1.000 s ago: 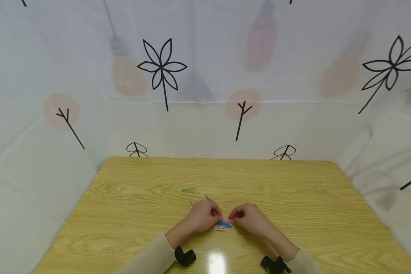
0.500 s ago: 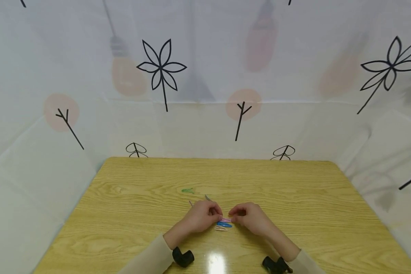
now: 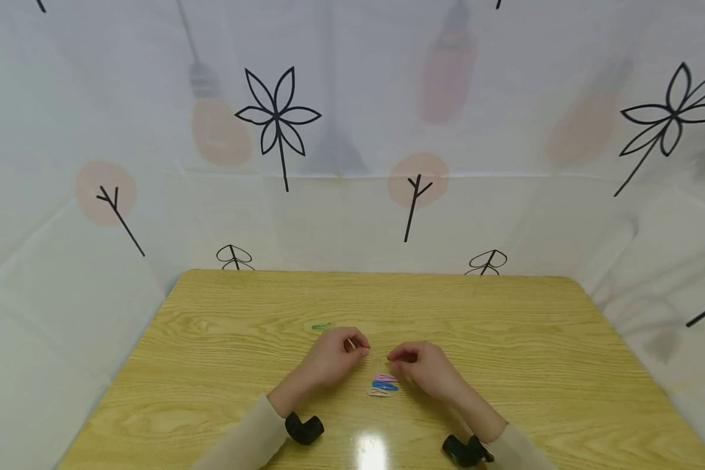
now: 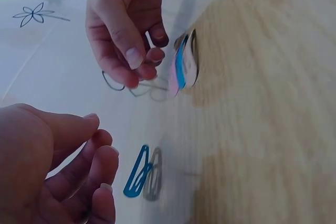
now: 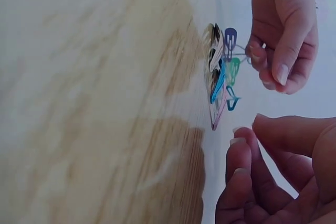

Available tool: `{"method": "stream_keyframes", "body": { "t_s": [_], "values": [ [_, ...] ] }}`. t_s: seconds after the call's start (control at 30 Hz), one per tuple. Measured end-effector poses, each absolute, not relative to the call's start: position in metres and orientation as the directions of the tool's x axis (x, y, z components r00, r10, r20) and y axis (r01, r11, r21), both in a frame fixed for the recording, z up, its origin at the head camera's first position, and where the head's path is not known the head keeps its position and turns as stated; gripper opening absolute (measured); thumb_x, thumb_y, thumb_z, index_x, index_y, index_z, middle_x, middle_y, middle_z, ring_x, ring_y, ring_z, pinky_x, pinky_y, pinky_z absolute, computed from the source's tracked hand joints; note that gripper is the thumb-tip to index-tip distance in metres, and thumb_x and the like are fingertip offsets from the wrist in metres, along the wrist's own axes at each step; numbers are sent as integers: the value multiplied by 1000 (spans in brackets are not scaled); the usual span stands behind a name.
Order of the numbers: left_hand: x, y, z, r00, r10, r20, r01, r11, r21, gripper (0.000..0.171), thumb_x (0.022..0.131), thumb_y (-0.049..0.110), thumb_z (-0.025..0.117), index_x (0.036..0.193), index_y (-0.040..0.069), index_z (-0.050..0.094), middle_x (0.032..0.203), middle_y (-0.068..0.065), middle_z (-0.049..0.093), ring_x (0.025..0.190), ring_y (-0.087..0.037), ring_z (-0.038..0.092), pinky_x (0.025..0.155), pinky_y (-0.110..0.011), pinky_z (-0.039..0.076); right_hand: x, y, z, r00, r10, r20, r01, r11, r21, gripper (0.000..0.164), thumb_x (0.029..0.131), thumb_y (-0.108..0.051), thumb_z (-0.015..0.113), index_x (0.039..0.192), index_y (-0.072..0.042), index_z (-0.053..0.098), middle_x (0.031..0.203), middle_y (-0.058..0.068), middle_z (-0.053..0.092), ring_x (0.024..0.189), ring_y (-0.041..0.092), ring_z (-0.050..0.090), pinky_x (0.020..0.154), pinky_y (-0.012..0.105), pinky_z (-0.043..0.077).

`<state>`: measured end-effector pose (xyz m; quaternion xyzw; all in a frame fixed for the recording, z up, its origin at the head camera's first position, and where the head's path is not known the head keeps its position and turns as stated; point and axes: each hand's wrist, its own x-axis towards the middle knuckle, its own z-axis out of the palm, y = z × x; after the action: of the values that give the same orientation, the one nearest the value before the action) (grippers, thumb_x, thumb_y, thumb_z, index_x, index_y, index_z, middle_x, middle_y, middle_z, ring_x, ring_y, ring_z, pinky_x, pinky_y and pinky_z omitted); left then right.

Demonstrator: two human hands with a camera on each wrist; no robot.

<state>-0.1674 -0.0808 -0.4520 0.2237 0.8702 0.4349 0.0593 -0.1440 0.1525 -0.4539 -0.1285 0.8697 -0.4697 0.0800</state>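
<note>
My left hand (image 3: 335, 356) hovers over the middle of the table, fingers loosely bent and nothing visible between them. A teal snap hair clip (image 4: 137, 174) lies on the table beside its fingertips in the left wrist view. To the right, my right hand (image 3: 427, 371) is also loosely bent, with no object seen in it. Just in front of the hands, a pink hair clip (image 3: 386, 377), a blue hair clip (image 3: 384, 386) and a beige hair clip (image 3: 378, 393) lie in a close stack of rows, roughly parallel.
A green hair clip (image 3: 320, 326) lies farther back, left of centre. The right wrist view also shows a purple hair clip (image 5: 230, 40) near the left hand. The wooden table (image 3: 505, 313) meets a patterned white cloth (image 3: 341, 222) behind it.
Both hands have left the pink clip beside the blue one. The left hand has moved back and left, now covering the loose clips there; the right has shifted slightly back.
</note>
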Motion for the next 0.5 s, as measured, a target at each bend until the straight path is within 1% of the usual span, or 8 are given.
{"method": "stream_keyframes", "body": {
  "t_s": [0.07, 0.17, 0.33, 0.5],
  "values": [
    [-170, -84, -451, -904, 418, 93, 327, 534, 780, 5, 97, 24, 67, 98, 20, 71, 90, 14, 63, 78, -8, 58, 70, -29, 49, -146, 151, -454, -955, -296, -15, -146, 513, -846, 9, 92, -8, 72, 99, -9, 76, 97, 0, 72, 88, 15, 62, 75, 30, 50],
    [-175, -88, -450, -913, 394, 106, 323, 540, 777, 6, 98, 22, 67, 99, 19, 71, 91, 13, 63, 79, -9, 58, 70, -30, 49, -148, 148, -455, -955, -295, -13, -143, 499, -855, 9, 92, -7, 71, 100, -8, 76, 98, 1, 72, 87, 15, 62, 74, 30, 50],
    [-183, -94, -452, -914, 380, 140, 341, 534, 773, 6, 97, 16, 68, 101, 13, 71, 93, 9, 64, 81, -12, 59, 72, -31, 50, -152, 141, -456, -958, -287, -9, -144, 506, -850, 9, 92, -9, 71, 100, -8, 76, 98, 0, 72, 87, 15, 63, 77, 34, 51],
    [-189, -97, -454, -915, 373, 154, 355, 562, 747, 5, 96, 13, 68, 101, 12, 71, 96, 7, 65, 83, -13, 61, 73, -31, 50, -157, 133, -456, -961, -276, -11, -138, 514, -846, 12, 92, -11, 71, 104, -8, 76, 98, -1, 71, 85, 14, 62, 75, 35, 50]
  ]
}}
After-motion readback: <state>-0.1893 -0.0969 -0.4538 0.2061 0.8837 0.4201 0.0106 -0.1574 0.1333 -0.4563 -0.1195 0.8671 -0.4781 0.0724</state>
